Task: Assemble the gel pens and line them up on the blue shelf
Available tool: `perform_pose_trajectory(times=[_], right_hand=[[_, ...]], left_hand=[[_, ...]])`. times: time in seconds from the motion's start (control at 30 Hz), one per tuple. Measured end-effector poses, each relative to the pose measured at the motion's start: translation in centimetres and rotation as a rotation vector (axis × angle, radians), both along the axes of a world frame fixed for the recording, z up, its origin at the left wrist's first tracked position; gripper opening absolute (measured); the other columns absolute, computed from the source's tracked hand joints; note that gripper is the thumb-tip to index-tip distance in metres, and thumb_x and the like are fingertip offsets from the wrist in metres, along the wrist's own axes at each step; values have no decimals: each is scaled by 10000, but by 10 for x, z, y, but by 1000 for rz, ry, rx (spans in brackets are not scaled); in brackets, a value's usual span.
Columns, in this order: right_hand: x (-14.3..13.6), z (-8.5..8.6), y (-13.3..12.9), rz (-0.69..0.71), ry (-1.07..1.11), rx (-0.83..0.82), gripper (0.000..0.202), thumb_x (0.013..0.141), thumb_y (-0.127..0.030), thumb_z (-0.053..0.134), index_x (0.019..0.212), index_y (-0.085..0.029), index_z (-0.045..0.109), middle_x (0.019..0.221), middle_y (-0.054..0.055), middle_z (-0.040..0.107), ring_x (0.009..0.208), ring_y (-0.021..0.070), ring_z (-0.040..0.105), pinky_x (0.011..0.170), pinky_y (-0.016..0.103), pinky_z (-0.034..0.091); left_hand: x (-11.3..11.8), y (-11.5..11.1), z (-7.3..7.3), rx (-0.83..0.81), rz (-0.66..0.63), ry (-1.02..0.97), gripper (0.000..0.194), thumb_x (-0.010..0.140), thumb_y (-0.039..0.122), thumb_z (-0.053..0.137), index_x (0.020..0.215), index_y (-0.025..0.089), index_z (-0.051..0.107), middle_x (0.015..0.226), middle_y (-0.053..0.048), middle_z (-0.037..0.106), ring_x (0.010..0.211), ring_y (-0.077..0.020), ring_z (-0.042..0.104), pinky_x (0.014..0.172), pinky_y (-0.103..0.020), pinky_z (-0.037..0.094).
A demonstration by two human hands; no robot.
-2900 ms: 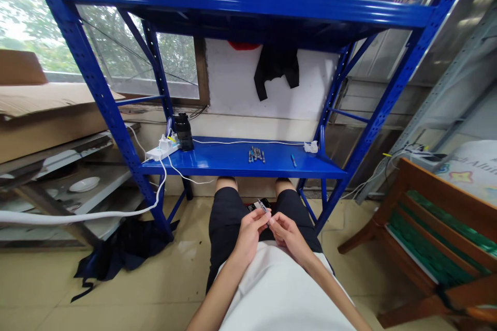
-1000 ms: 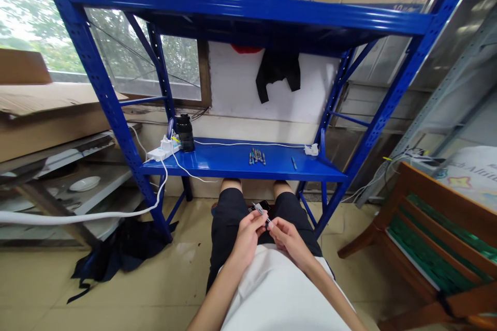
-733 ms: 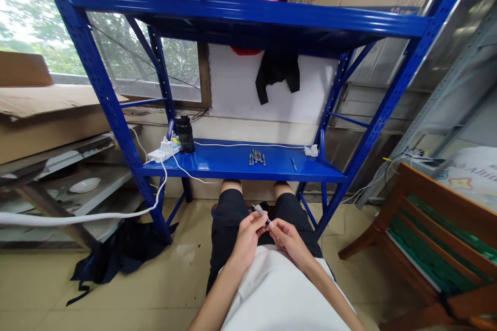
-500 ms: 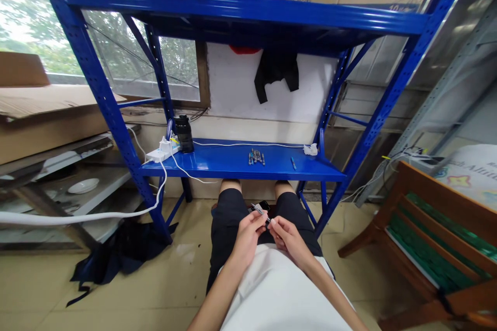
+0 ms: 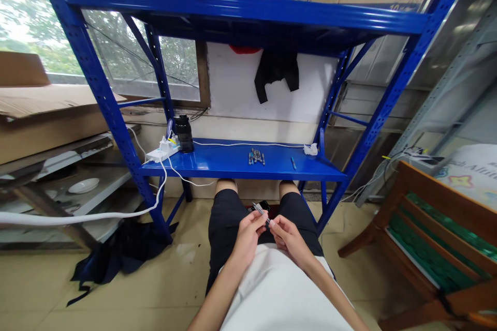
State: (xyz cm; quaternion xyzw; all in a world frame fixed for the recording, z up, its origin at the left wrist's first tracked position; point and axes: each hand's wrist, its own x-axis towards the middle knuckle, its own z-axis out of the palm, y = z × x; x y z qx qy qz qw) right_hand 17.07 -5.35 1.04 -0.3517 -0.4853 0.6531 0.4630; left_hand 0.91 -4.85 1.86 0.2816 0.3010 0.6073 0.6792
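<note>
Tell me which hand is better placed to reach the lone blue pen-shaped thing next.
Probably the right hand: the blue pen-shaped thing lies roughly ahead of it, farther from the left hand. Neither looks free: both are busy with a slim object.

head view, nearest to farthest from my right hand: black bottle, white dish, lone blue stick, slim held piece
1. Slim held piece, just left
2. Lone blue stick, straight ahead
3. Black bottle, ahead and left
4. White dish, far left

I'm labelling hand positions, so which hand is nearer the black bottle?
Left. The left hand is below and right of the black bottle in the picture; the right hand sits farther right.
</note>
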Motion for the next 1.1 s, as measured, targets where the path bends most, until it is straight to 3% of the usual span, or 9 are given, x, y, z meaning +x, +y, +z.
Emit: perform_pose_trajectory(times=[0.17, 0.37, 0.6, 0.93, 1.1], right_hand=[[0, -3, 2, 2, -14, 2, 487, 975, -663, 767, 936, -195, 640, 706, -86, 435, 506, 45, 195, 462, 249, 86], [-3, 1, 0, -12, -6, 12, 492, 927, -620, 848, 892, -227, 553, 618, -127, 339, 497, 51, 151, 459, 244, 88], [-1, 1, -1, 9, -29, 9, 513, 948, -689, 781, 909, -196, 644, 691, -85, 434, 500, 45, 184, 466, 258, 75], [-3, 2, -2, 7, -57, 34, 491, 930, -654, 823, 929, -223, 588, 652, -117, 347, 519, 60, 143, 473, 259, 94], [-3, 5, -3, 11, -84, 29, 525, 913, -690, 820, 917, -222, 581, 665, -107, 373, 528, 65, 151, 486, 265, 96]], left_hand=[[0, -1, 0, 15, -2, 10, 462, 677, 410, 1036, 1006, 141, 855, 979, -85, 750, 834, -152, 630, 782, -263, 484], [-1, -1, 1, -3, 1, 26, 467, 660, 435, 1044, 985, 158, 857, 990, -78, 759, 870, -156, 647, 805, -260, 489], [-1, -3, 3, 27, -3, 11, 416, 683, 393, 1028, 979, 155, 858, 1000, -88, 754, 865, -164, 633, 811, -268, 502], [-2, -3, 2, -3, -4, 16, 455, 652, 423, 1045, 973, 159, 859, 1002, -71, 763, 880, -152, 649, 812, -253, 496], [-2, -3, 1, -7, -8, -1, 459, 655, 412, 1045, 983, 154, 853, 1016, -80, 772, 883, -160, 666, 823, -262, 504]])
